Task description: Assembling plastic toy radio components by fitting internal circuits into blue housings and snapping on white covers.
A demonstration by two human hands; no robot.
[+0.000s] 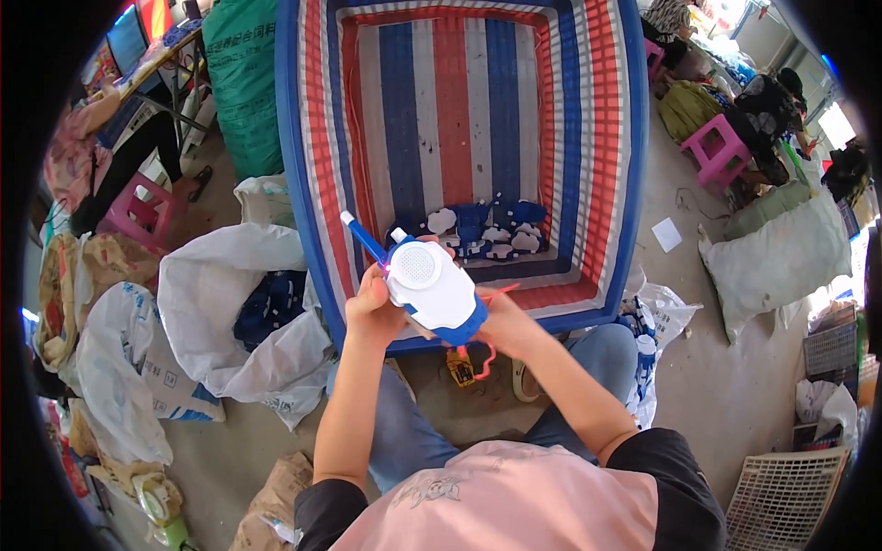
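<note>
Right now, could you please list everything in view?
Crate: one, blue, striped inside, centre
Handheld device: one, white and blue, over crate's near edge
Loose pieces: several, blue and white, inside crate
Cord: one, red, below device
Plastic bags: several, white, left of crate
Tall sack: one, green, upper left
Stuffed sack: one, pale, right
Stools: at least two, pink, upper sides
Grid basket: one, beige, lower right
Other people: several, mixed clothing, upper sides
Hands: two, bare, holding device
</note>
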